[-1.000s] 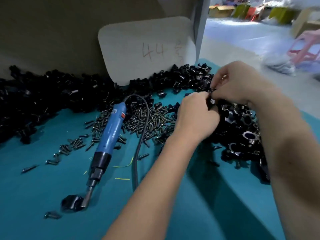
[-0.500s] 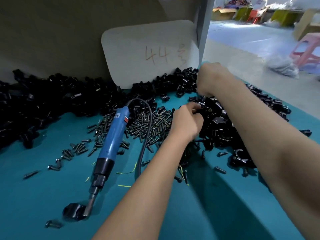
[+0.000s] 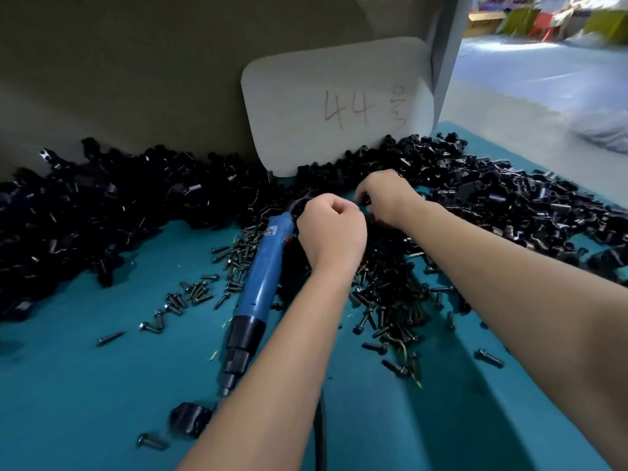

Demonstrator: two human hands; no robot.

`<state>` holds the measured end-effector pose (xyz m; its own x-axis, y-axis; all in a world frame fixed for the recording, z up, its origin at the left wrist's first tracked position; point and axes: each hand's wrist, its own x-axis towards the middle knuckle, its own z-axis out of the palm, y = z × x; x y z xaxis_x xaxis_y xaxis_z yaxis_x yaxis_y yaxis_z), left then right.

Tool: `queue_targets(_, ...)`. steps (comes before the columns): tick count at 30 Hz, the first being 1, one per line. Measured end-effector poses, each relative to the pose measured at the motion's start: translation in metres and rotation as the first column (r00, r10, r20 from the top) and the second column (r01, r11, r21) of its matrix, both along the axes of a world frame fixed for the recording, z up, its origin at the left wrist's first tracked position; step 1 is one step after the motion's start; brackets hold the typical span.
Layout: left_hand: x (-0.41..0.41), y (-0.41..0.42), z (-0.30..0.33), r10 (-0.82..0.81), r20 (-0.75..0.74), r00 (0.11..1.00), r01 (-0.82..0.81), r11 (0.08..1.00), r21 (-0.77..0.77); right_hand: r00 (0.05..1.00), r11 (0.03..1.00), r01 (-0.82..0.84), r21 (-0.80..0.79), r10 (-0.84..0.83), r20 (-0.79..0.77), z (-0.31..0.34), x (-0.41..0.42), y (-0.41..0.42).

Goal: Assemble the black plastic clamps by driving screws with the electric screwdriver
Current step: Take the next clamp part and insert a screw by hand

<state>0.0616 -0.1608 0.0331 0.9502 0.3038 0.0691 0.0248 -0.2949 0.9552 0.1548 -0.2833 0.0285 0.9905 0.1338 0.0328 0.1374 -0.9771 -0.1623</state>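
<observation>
— Your hands?
— My left hand is clenched; whether it holds anything, I can't tell. My right hand digs among the clamps, its grip hidden.
— The screwdriver?
— The screwdriver lies mid-bench beside the screws.

Both forearms are bare to the left hand and right hand, sleeveless, without gloves.

screwdriver: blue, black | clamps: black | table: teal

Screwdriver flanked by screws; left mat open.
</observation>
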Motion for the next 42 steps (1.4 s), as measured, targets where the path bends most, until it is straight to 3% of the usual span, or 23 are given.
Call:
queue_targets(3,0.001,0.018,0.009,0.034,0.083,0.996,-0.039,0.998,0.055,0.979,0.964,0.1,0.247,-0.14,0.149,0.001,-0.008,0.005)
queue_targets(6,0.005,0.055,0.018,0.073,0.194,0.978,-0.103,0.984,0.149,0.94,0.835,0.091,0.542,-0.251,0.23,0.013,-0.022,0.03)
queue_targets(8,0.01,0.093,0.019,0.107,0.237,0.966,-0.171,0.948,0.27,0.954,0.73,0.014,0.684,-0.214,0.209,0.023,-0.036,0.061)
queue_targets(10,0.012,0.138,0.01,0.195,0.217,0.956,-0.276,0.848,0.452,0.981,0.63,-0.058,0.774,-0.107,0.161,0.027,-0.051,0.094)
queue_targets(12,0.008,0.182,-0.002,0.347,0.136,0.928,-0.356,0.717,0.6,0.992,0.564,-0.117,0.818,0.036,0.117,0.028,-0.068,0.124)
queue_targets(14,0.0,0.22,-0.012,0.459,-0.002,0.889,-0.336,0.655,0.677,0.975,0.586,-0.208,0.783,0.189,0.118,0.024,-0.081,0.151)
queue_targets(17,-0.011,0.256,-0.028,0.4,-0.123,0.908,-0.185,0.647,0.74,0.941,0.671,-0.313,0.672,0.314,0.124,0.015,-0.095,0.183)
queue_targets(19,-0.019,0.265,-0.038,0.341,-0.031,0.939,-0.206,0.635,0.744,0.938,0.697,-0.322,0.641,0.326,0.117,0.011,-0.102,0.196)
queue_targets(22,-0.029,0.268,-0.04,0.369,0.121,0.922,-0.348,0.647,0.678,0.937,0.622,-0.286,0.729,0.339,0.078,0.007,-0.107,0.202)
queue_targets(25,-0.036,0.26,-0.035,0.373,0.122,0.92,-0.381,0.775,0.504,0.964,0.363,-0.132,0.922,0.265,0.034,0.009,-0.11,0.195)
queue_targets(28,-0.041,0.241,-0.026,0.416,0.061,0.907,-0.416,0.909,-0.02,0.979,0.252,-0.135,0.958,0.183,0.09,0.012,-0.107,0.183)
queue_targets(30,-0.045,0.226,-0.024,0.384,-0.033,0.923,-0.366,0.846,-0.388,0.983,0.234,-0.145,0.961,0.148,0.112,0.013,-0.106,0.176)
queue_targets(32,-0.05,0.214,-0.027,0.307,-0.074,0.949,-0.294,0.771,-0.565,0.988,0.18,-0.099,0.979,0.136,0.075,0.012,-0.106,0.17)
queue_targets(38,-0.056,0.202,-0.032,0.059,0.077,0.995,0.01,0.731,-0.682,0.957,-0.077,0.087,0.993,0.282,-0.062,0.006,-0.104,0.157)
queue_targets(42,-0.057,0.193,-0.035,-0.06,0.117,0.991,0.123,0.742,-0.66,0.955,-0.118,0.064,0.991,0.297,-0.026,0.006,-0.103,0.153)
